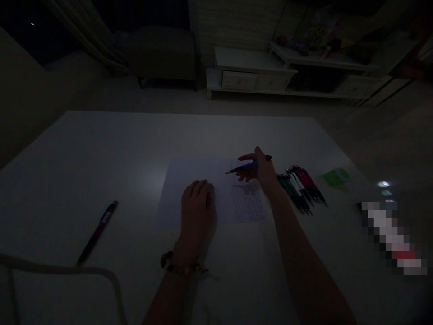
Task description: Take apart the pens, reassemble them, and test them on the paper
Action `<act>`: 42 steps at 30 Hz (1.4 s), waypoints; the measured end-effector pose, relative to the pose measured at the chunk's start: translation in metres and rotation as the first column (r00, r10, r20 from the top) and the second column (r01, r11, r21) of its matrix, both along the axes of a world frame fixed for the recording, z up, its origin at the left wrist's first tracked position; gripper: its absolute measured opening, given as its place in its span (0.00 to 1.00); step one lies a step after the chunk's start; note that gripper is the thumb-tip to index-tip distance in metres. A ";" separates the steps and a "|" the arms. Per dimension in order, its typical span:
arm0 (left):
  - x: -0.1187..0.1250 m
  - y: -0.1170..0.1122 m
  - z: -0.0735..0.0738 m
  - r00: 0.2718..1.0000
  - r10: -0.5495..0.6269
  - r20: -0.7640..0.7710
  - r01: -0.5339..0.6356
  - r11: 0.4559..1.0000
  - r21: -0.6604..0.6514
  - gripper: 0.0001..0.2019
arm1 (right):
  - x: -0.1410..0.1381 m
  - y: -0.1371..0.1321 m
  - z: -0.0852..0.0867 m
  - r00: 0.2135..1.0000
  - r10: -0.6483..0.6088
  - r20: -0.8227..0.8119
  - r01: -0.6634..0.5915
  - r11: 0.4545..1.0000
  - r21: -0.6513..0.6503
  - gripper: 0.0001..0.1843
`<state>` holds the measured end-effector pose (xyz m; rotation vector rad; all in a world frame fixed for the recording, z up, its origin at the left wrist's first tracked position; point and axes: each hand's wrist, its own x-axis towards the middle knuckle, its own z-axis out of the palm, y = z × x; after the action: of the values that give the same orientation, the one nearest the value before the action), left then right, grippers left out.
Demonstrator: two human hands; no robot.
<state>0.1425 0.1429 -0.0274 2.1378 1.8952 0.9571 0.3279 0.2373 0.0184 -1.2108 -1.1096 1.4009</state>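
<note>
Light: was dim
Cabinet (239,81): was low, white
Wall (237,22): rose behind cabinet
Seat (162,54): stood left of cabinet
Curtain (86,36): hung farther left
Floor (169,100): lay before cabinet

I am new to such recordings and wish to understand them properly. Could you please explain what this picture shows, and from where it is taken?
There is no machine here, only a person at a white table in a dim room. One camera, worn on the person's head, looks forward and down. The left hand lies on a sheet of paper that has writing on its right side. The right hand holds a blue pen, its tip pointing left over the sheet. Beyond the right hand lie a group of pens and a green item, too dark to identify. A single pen lies at the left.
</note>
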 end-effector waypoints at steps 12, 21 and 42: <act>0.000 0.001 -0.001 1.000 0.003 -0.017 -0.003 1.000 0.003 0.13 | -0.013 -0.019 -0.022 0.973 -0.008 0.232 -0.017 0.994 0.106 0.15; 0.000 0.001 -0.001 1.000 0.003 -0.030 -0.003 1.000 0.011 0.13 | -0.021 -0.019 -0.038 0.857 -0.155 0.491 0.090 0.984 0.153 0.10; 0.001 -0.001 -0.001 1.000 0.000 -0.012 0.001 1.000 0.008 0.13 | -0.023 -0.021 -0.037 0.853 -0.142 0.502 0.086 0.987 0.133 0.10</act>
<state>0.1435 0.1424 -0.0283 2.1534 1.8994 0.9561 0.3046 0.2160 -0.0185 -1.5946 -1.4238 0.9313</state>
